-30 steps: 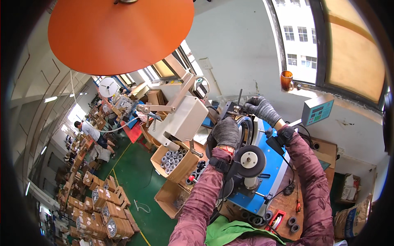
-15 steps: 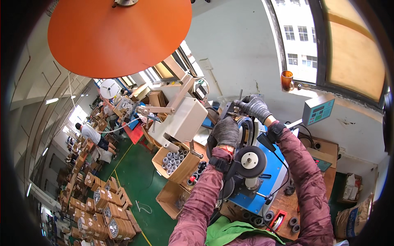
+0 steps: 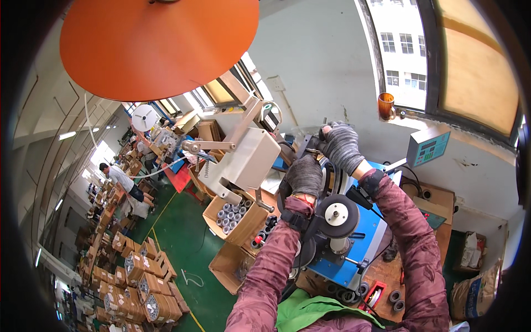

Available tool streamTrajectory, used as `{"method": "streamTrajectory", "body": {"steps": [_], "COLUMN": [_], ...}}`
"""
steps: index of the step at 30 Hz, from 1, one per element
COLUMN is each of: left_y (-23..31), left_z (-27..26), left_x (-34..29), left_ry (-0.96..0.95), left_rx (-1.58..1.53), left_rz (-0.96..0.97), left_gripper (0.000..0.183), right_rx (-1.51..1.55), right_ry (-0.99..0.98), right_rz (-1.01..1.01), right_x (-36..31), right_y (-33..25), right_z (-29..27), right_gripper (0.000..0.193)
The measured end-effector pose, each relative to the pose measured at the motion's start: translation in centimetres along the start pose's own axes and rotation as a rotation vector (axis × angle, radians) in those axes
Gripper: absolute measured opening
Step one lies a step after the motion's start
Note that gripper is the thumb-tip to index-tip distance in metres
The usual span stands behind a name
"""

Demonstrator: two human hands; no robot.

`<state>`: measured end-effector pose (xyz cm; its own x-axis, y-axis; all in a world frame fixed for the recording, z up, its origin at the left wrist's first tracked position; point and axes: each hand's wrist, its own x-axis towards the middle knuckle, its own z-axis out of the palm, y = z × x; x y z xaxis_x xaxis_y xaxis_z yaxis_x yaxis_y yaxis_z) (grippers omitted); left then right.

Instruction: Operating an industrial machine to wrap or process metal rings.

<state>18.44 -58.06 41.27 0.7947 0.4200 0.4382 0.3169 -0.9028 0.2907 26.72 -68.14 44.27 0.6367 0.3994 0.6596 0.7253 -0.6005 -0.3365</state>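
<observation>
Machine [image 3: 367, 223] is sitting on the table [image 3: 379, 272]. Right hand [image 3: 342, 148] is covering its far end, and left hand [image 3: 305, 177] is lying just beside; I cannot tell if either is gripping.

On the table [image 3: 383, 271], a machine [image 3: 362, 226]; left of it, rings [image 3: 231, 214] in a box [image 3: 244, 231]; right, a control panel [image 3: 430, 149].

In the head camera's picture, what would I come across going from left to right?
Stacked brown cardboard cartons, an open brown cardboard box of round grey rings, a left hand gloved in dark grey knit, a similarly gloved right hand, an amber see-through mug, a boxy, teal-faced control unit.
</observation>
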Motion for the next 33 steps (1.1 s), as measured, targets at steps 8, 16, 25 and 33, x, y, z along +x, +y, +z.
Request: {"method": "streamTrajectory", "body": {"steps": [8, 16, 25, 33], "left_y": [0.1, 0.2, 0.7, -0.3], "left_z": [-0.5, -0.9, -1.5, 0.5], "left_x": [0.2, 0.3, 0.1, 0.1], "left_ry": [-0.098, -0.132, -0.111, -0.025], "left_rx": [0.013, 0.064, 0.004, 0.069], "left_rz": [0.026, -0.008, -0.042, 0.029], "left_gripper": [0.016, 0.018, 0.02, 0.017], "right_rx": [-0.251, -0.405, -0.298, 0.185], "right_ry": [-0.196, -0.293, -0.21, -0.05], "right_rz": [-0.252, -0.372, -0.395, -0.164], "right_x": [0.2, 0.6, 0.0, 0.3], "right_y": [-1.2, -1.9, -1.6, 1.0], "right_z": [0.2, 0.7, 1.0, -0.4], "right_gripper": [0.021, 0.017, 0.013, 0.018]}}
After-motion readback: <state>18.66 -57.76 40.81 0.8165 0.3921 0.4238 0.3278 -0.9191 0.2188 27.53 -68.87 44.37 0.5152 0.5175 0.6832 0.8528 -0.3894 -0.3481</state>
